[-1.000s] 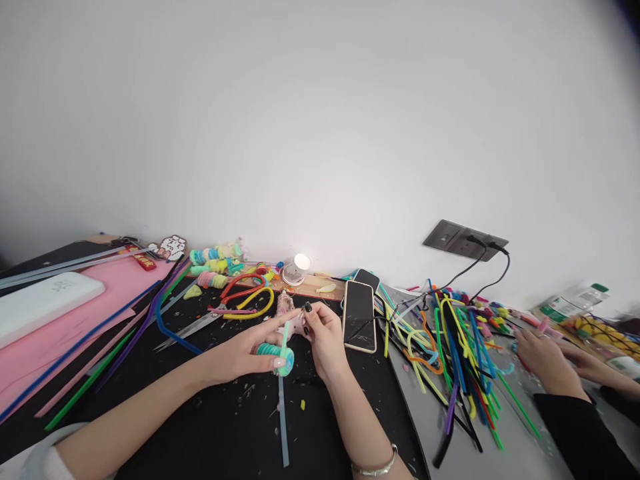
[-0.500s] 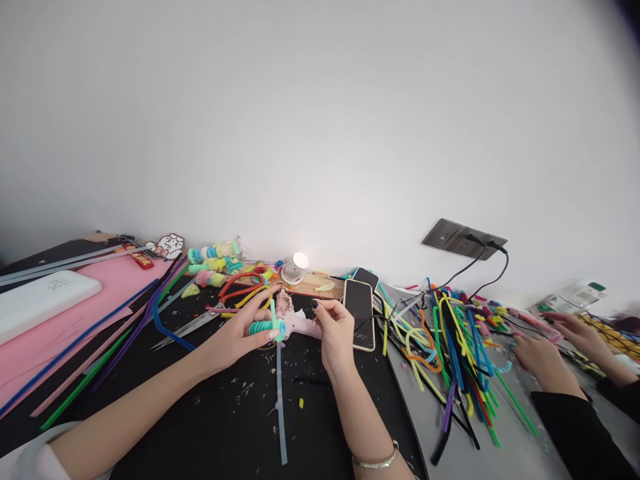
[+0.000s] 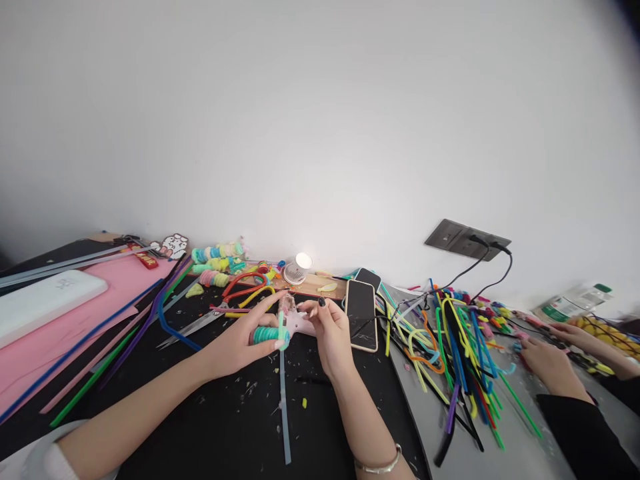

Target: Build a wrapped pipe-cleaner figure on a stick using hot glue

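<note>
My left hand (image 3: 233, 343) is closed round a coiled teal-and-green pipe cleaner roll (image 3: 267, 335), its thumb pressed on the near side. A lighter green end (image 3: 283, 325) stands up at the roll's right face. Just right of it, my right hand (image 3: 333, 333) has thumb and index finger bent together; whatever is between them is too small to make out. A pale pink glue gun (image 3: 299, 324) with a clear nozzle lies behind and between both hands, partly covered by my right fingers. Below the roll, a long translucent stick (image 3: 285, 417) points toward me.
Scissors (image 3: 190, 328) and several finished coils (image 3: 217, 252) lie left. A white cup (image 3: 299, 268) stands by the wall. Right are a phone (image 3: 361, 315), piled pipe cleaners (image 3: 457, 347) and a wall socket (image 3: 466, 239). Another person's hands (image 3: 547, 365) work at far right.
My right hand's fingers have moved left, closer to the roll, over the glue gun. The light green end has shifted closer to the roll's face. The view has swung slightly.
</note>
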Motion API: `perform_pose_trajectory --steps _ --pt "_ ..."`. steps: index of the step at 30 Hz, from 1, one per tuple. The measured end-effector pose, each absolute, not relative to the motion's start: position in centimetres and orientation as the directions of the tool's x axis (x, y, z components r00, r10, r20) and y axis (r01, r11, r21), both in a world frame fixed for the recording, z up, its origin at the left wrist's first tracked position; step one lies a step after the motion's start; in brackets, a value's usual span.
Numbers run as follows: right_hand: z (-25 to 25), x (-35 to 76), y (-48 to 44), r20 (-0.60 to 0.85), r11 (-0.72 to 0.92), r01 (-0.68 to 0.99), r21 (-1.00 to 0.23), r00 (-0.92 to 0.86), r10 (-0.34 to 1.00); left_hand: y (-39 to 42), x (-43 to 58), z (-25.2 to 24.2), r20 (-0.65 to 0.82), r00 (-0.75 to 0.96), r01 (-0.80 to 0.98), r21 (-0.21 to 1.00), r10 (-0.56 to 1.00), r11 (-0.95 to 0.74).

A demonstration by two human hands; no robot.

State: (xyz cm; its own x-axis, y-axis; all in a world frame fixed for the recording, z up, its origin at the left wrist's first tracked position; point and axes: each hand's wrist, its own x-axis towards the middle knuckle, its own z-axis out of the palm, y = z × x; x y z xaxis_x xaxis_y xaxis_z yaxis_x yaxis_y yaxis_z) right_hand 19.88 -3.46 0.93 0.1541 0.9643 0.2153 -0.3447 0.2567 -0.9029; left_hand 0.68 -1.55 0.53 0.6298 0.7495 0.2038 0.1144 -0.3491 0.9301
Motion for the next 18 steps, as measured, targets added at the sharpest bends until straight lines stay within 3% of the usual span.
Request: perform_pose_trajectory --steps 3,6,10,15,18 --pt "1.6 19.8 -3.8 0.140 0.152 -0.538 -0.829 0.064 0.988 -1.7 0.7 1.0 0.139 0.649 0.182 0.926 0.748 -0.330" --pt "1.7 20.0 -3.9 0.057 0.046 -0.581 -0.813 0.000 0.998 -1.8 0.8 1.3 0.160 0.616 0.224 0.903 0.771 -0.366" --pt "1.6 20.4 -3.7 0.014 0.027 -0.515 -0.857 0.029 0.999 -1.7 0.8 1.4 0.240 0.475 0.287 0.867 0.846 -0.407" --pt "1.1 20.7 -3.2 0.055 0.133 -0.367 -0.921 0.214 0.975 -0.9 0.2 1.0 0.310 -0.005 0.352 0.890 0.951 -0.289" --pt "0.7 20.8 -3.0 0.102 0.196 -0.298 -0.934 0.304 0.947 -0.7 0.1 0.9 0.305 -0.059 0.340 0.902 0.951 -0.268"
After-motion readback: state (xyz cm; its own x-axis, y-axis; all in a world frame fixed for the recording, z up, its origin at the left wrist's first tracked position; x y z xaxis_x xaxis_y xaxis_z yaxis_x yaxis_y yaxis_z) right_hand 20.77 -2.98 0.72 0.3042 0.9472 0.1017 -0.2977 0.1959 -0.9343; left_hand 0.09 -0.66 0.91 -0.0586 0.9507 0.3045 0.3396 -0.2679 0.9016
